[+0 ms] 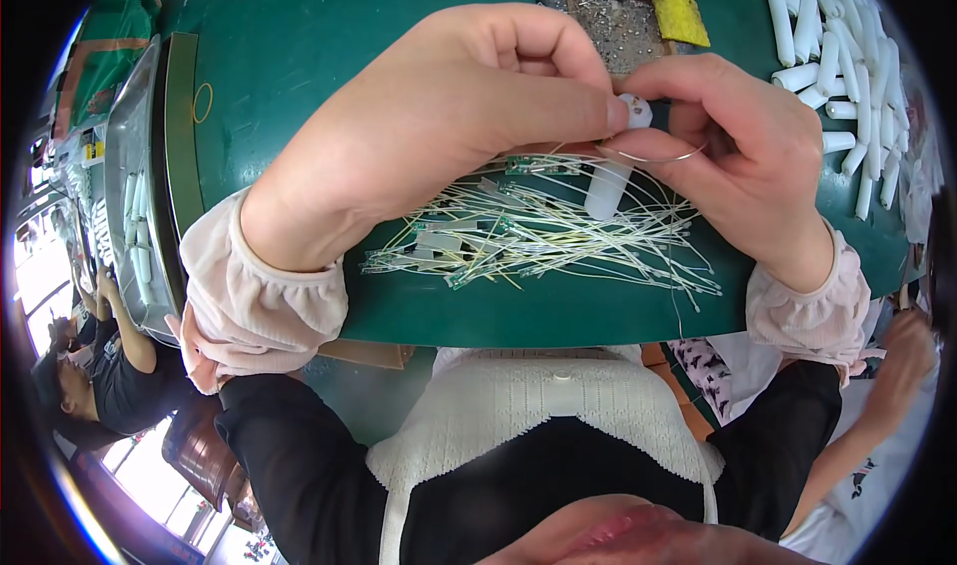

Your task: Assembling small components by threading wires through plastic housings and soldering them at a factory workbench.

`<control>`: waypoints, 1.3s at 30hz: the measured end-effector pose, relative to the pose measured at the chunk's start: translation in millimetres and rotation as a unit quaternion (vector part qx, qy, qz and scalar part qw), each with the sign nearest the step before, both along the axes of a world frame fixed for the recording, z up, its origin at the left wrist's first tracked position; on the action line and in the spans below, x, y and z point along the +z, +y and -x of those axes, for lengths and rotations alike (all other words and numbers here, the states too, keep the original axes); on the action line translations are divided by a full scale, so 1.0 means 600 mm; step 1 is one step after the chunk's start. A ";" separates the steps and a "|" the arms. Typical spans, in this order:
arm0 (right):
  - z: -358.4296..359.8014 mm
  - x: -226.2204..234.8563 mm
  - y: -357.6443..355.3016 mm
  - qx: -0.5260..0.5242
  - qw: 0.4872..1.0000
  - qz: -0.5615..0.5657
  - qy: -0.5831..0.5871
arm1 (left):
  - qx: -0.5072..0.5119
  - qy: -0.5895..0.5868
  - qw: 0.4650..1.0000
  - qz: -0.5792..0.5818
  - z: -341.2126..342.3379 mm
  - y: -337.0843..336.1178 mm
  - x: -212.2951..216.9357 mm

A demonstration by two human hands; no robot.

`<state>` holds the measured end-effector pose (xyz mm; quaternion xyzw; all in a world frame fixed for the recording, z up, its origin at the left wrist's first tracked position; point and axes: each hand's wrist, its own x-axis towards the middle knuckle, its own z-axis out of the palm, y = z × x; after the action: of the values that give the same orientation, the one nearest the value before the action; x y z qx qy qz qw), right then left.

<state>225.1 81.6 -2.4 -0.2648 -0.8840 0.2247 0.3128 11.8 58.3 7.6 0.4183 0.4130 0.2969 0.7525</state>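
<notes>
A white plastic tube (606, 190) hangs tilted below my fingertips, over a pile of wires. At its upper end is a round white end cap (636, 113). My left hand (449, 107) is closed, its thumb and forefinger pinching the cap end. From the other side my right hand (738, 141) is also closed, with its fingertips at the cap and a thin pale wire (660, 158) bowing between its fingers. The exact grip is partly hidden by the fingers. Beneath lie many white and yellowish wires (558, 231) with small green circuit boards (434, 238).
Many white tubes (867, 77) are heaped at the far right. A yellow sponge (676, 7) lies by a tray of metal scraps (618, 37). On the left are a rubber band (202, 103) and a clear bin (150, 276) with tubes. Co-workers sit at both sides.
</notes>
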 end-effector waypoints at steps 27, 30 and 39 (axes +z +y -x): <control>-0.003 -0.009 0.029 -0.035 0.886 0.448 0.115 | 0.062 -0.153 0.981 0.098 0.026 0.032 -0.049; -0.003 -0.012 0.030 -0.019 0.884 0.452 0.119 | 0.079 -0.134 0.983 0.093 0.017 0.032 -0.036; -0.001 -0.016 0.029 -0.004 0.886 0.447 0.127 | 0.070 -0.150 0.981 0.103 0.025 0.033 -0.034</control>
<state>225.5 98.8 -12.1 -0.3489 -0.6417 0.6264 0.2722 -3.1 78.0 -12.9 0.2590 0.3521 0.3638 0.8225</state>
